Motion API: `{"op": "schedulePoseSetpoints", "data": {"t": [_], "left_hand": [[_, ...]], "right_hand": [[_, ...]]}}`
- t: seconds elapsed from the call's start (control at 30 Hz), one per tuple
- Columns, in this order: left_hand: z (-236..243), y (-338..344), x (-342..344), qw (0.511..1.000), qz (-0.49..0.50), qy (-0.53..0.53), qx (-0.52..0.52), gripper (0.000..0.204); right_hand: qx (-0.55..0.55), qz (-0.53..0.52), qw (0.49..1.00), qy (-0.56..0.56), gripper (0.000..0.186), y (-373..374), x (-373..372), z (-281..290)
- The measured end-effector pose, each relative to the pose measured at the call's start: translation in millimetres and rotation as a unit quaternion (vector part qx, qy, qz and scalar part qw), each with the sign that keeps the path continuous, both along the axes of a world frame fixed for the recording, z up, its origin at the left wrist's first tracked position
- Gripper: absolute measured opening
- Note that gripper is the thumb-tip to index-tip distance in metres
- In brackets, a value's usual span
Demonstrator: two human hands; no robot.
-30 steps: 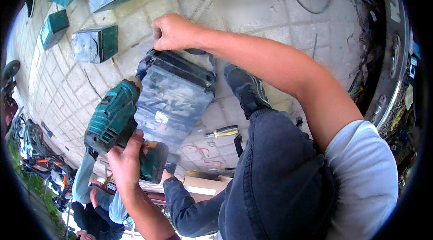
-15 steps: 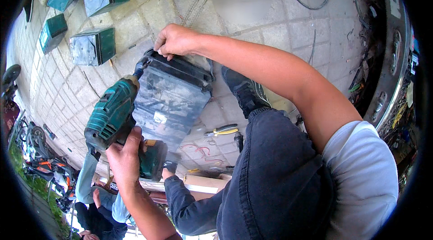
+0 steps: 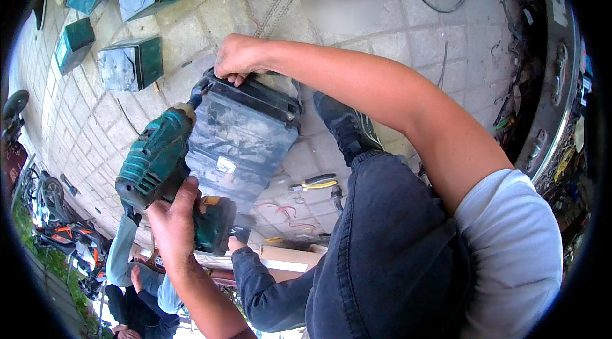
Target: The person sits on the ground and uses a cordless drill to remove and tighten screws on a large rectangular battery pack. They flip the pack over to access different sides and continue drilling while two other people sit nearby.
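Paving (image 3: 424, 43) below, right fingers (image 3: 236, 78) curled

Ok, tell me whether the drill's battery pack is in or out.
In, by the look of it: the battery pack sits at the base of the green drill, beside the left hand gripping its handle.
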State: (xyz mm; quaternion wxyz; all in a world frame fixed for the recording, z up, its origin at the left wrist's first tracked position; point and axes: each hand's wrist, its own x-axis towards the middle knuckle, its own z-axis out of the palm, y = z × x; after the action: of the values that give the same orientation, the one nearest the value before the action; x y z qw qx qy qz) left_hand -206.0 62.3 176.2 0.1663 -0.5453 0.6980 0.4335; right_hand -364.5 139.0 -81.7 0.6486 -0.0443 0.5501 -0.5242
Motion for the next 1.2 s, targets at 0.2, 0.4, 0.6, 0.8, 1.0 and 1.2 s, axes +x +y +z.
{"op": "schedulePoseSetpoints", "data": {"t": [0.2, 0.4, 0.6, 0.8, 1.0, 1.2], "left_hand": [[-3.1, -0.6, 4.3, 1.000, -0.003, 0.007, 0.003, 0.021], [-2.4, 14.7, 3.6, 0.999, -0.027, 0.031, -0.032, 0.029], [-3.6, 12.7, 1.8, 1.000, -0.003, 0.027, -0.015, 0.021], [-0.6, 7.4, -2.6, 1.000, 0.002, 0.006, 0.006, 0.016], [1.6, 0.1, -4.2, 1.000, -0.002, 0.005, 0.021, 0.019], [-0.2, -8.9, -7.5, 1.000, -0.016, 0.000, 0.018, 0.020]], "right_hand": [[0.005, 0.010, 1.000, -0.004, 0.005, -4.9, 0.5, -5.3], [0.009, 0.012, 1.000, -0.013, 0.005, -3.7, -2.4, -1.3], [0.023, 0.016, 1.000, -0.013, 0.005, -6.3, -2.0, 1.2], [0.022, 0.035, 0.998, -0.056, 0.009, -9.7, -5.2, -3.9], [0.026, 0.047, 0.983, -0.174, 0.013, -8.7, -13.2, -9.1], [0.021, 0.058, 0.977, -0.205, 0.012, -7.7, -15.7, -8.9]]}}
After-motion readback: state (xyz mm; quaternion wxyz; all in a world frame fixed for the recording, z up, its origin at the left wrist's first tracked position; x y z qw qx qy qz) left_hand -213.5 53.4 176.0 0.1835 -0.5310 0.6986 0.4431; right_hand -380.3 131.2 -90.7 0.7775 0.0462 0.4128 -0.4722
